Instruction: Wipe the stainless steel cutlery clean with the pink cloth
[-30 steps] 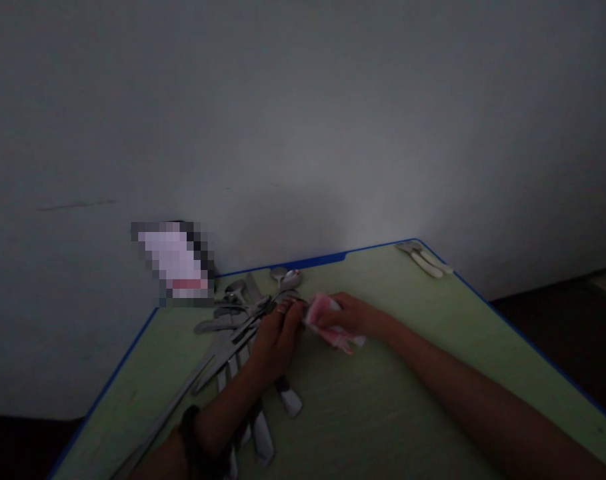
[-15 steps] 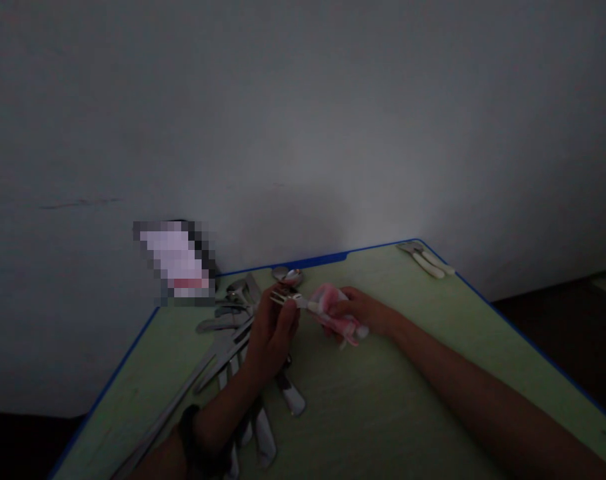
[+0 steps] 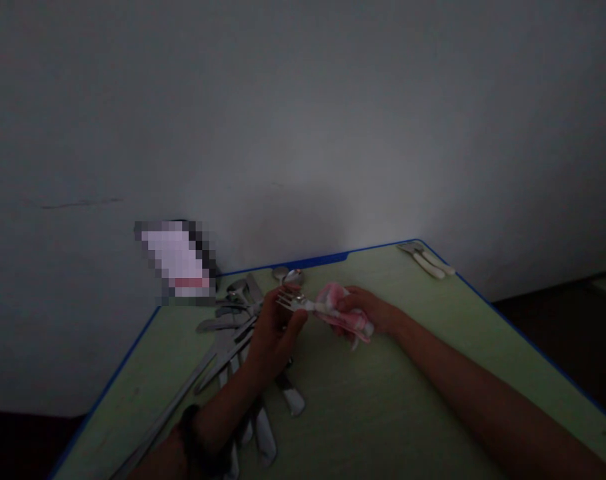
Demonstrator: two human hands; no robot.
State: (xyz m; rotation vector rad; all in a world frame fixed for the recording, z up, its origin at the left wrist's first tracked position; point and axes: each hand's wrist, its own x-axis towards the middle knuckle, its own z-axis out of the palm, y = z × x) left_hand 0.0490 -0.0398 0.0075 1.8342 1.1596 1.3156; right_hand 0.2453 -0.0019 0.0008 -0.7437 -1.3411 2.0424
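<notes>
A fork point(image 3: 300, 305) with a pale handle points its tines left, above the table. My right hand point(image 3: 367, 310) is closed around its handle through a crumpled pink and white cloth point(image 3: 350, 320). Beside the tines, my left hand point(image 3: 275, 333) has its thumb and fingers apart, with the fork head between them; whether the thumb touches the neck is unclear. Beneath and left of that hand lies a loose pile of metal cutlery point(image 3: 227, 323), partly hidden by the forearm. Two spoons point(image 3: 287, 274) lie just behind it.
Two utensils with cream handles point(image 3: 427, 260), one of them a fork, lie at the table's far right corner. A blurred-out phone-like object point(image 3: 175, 260) leans on the wall at the far left. The green table point(image 3: 383, 400) has a blue edge and meets the wall.
The fork and cloth have shifted slightly right with my right hand. My left thumb has come away from the fork head, and those fingers have loosened.
</notes>
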